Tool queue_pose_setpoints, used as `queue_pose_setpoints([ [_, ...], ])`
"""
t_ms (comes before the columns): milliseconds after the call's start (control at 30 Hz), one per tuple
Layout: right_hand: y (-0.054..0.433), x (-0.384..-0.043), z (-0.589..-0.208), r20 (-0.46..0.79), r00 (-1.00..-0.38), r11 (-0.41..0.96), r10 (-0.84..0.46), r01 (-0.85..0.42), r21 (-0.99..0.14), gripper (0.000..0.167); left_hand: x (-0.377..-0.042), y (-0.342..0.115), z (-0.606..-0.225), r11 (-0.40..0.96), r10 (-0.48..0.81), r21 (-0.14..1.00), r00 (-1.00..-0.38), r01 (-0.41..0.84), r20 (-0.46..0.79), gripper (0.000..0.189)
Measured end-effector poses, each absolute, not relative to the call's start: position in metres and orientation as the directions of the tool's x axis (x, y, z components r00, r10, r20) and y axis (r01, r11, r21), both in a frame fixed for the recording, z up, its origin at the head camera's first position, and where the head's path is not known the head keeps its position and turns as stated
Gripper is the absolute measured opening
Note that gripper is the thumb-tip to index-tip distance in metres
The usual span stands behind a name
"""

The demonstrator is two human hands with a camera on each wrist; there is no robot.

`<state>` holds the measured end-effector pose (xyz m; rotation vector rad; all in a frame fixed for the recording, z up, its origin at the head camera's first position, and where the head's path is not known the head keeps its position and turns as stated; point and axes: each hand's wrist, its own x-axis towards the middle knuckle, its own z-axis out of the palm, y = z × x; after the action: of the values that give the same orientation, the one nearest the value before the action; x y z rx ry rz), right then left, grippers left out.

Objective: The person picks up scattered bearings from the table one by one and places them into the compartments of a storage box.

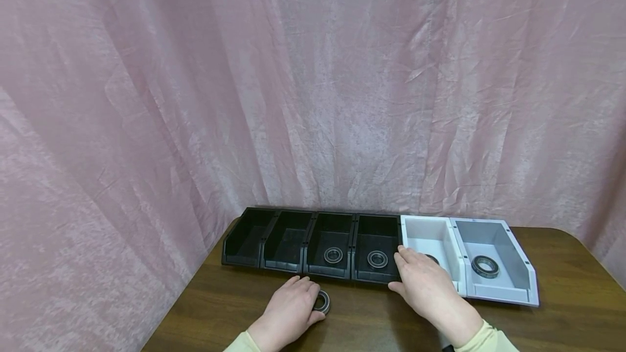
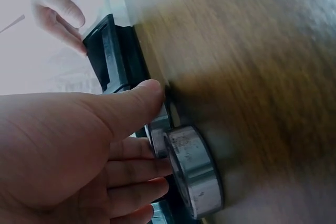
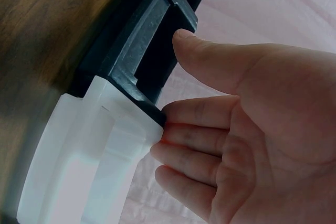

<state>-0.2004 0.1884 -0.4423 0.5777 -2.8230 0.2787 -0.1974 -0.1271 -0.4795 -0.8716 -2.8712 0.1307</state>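
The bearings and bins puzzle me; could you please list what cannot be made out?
Head: a dark item in the white bin, mostly behind the right hand.
Head: left side of the near bearing, behind the left hand.
Right wrist: part of the white bin, beyond the bottom edge.

Bearings (image 1: 485,275) lie in bins (image 1: 499,294) before a curtain (image 1: 342,102).
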Motion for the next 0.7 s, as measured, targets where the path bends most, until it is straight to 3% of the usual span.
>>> queue_pose_setpoints([
  [267,0.188,-0.2,-0.442,0.272,-0.894,0.906,-0.356,-0.402,-0.137,0.063,-0.192,-0.128,-0.475,0.793,0.609,-0.167,-0.767,0.586,0.203,0.043],
  [700,0.188,-0.2,-0.442,0.28,-0.89,0.902,-0.36,-0.408,-0.138,0.062,-0.184,-0.125,-0.463,0.789,0.614,-0.16,-0.756,0.593,0.225,0.042],
])
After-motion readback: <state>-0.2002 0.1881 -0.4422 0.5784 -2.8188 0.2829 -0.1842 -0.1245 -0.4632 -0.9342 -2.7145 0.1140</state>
